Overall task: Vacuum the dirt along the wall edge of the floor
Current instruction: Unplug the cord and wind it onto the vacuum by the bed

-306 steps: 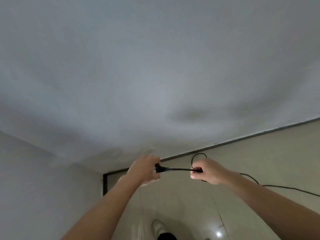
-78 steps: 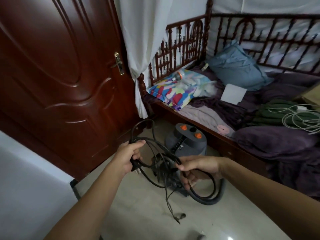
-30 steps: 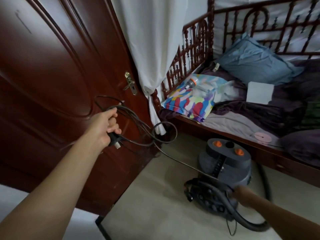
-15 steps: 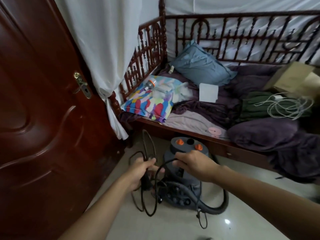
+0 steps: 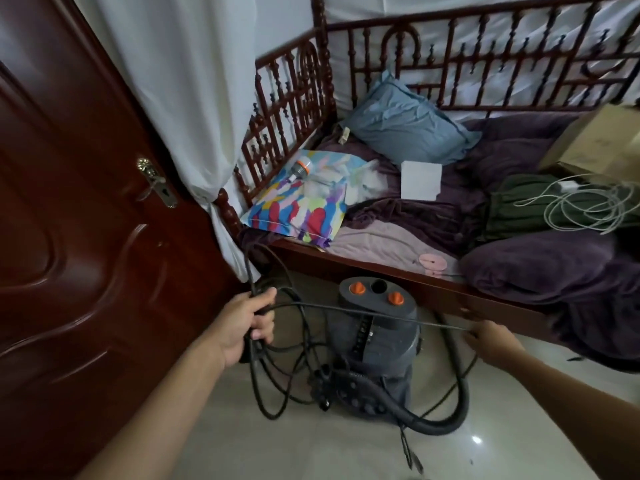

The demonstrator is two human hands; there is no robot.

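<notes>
Vacuum cleaner, grey canister with two orange knobs: lower centre of the frame, standing on the pale floor just in front of the bed. Hose: curled round its base. Cord, black: loose loops at lower centre, one strand stretched across the canister. Left hand: fingers curled round the gathered loops, beside the door. Right hand: right of the canister, gripping the stretched strand; blurred.
</notes>
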